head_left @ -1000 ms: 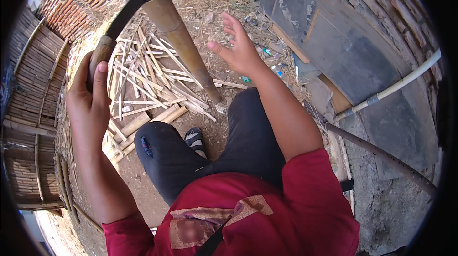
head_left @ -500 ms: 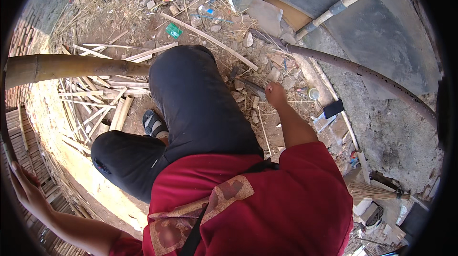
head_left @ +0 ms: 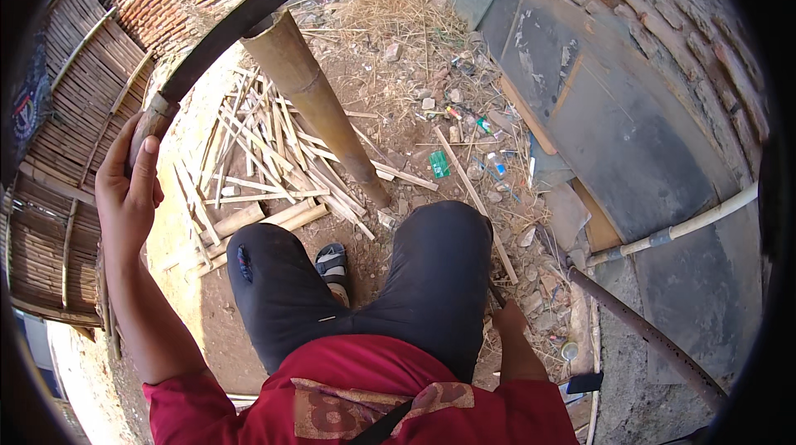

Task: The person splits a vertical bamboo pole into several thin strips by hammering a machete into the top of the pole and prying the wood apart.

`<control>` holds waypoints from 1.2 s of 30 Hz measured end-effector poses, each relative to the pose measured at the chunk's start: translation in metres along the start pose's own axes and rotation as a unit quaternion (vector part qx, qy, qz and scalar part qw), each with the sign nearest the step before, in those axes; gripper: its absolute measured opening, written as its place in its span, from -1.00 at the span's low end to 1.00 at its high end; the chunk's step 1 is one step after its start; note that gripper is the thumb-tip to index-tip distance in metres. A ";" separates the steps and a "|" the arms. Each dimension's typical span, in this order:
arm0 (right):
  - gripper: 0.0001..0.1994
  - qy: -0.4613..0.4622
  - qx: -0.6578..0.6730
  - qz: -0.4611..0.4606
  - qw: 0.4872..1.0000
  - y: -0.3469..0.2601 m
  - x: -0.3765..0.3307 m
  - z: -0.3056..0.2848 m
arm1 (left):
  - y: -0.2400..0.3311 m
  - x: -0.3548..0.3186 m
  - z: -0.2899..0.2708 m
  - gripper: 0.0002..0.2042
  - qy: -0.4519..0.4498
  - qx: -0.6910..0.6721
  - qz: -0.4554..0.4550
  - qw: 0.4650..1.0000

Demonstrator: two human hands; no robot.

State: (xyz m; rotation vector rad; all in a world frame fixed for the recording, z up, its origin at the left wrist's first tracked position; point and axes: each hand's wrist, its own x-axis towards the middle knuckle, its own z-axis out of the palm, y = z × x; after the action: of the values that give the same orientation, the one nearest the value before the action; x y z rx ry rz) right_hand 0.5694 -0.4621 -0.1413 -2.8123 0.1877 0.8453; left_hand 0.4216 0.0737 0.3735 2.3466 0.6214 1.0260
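Note:
Raised at the left, my left hand (head_left: 124, 192) is wrapped round the wooden handle of a machete (head_left: 236, 24). Its long dark blade slants up to the right, across the top end of a thick bamboo pole (head_left: 319, 101). I cannot tell whether blade and bamboo touch. The pole stands tilted in front of my knees, its lower end near the ground. Low beside my right thigh, my right hand (head_left: 509, 321) is closed round a dark, narrow bar-like tool (head_left: 497, 294). Most of that tool is hidden by my leg, so its kind is unclear.
Split bamboo strips (head_left: 274, 155) lie heaped left of the pole. Dark sheets (head_left: 613, 122) lean at the right, near a rusty pipe (head_left: 638, 329) and a pale pole (head_left: 688, 225). A woven bamboo wall (head_left: 91, 89) stands left. Straw (head_left: 398, 10) and rubble cover the far ground.
My view has swung left and up. The machete, barely visible at the left rim before, now shows fully, raised in my left hand. The bamboo's top end has come into view.

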 end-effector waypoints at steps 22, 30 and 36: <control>-0.55 0.353 0.253 -0.565 0.702 -0.314 -0.239 -0.501 | -0.004 0.043 -0.025 -0.47 -0.057 0.056 0.085 0.993; -0.52 0.359 0.129 -0.576 0.723 -0.358 -0.239 -0.489 | -0.019 0.041 -0.023 -0.47 -0.053 0.020 0.077 0.995; -0.52 0.326 0.175 -0.590 0.717 -0.365 -0.243 -0.496 | -0.020 0.038 -0.017 -0.50 -0.055 0.005 0.074 0.996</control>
State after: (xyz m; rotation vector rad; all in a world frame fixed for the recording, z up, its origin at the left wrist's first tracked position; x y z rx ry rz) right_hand 0.6960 -0.2035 0.4545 -2.0254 -1.1042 -0.4462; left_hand 0.4274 0.1152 0.3917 2.4691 0.4187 0.9506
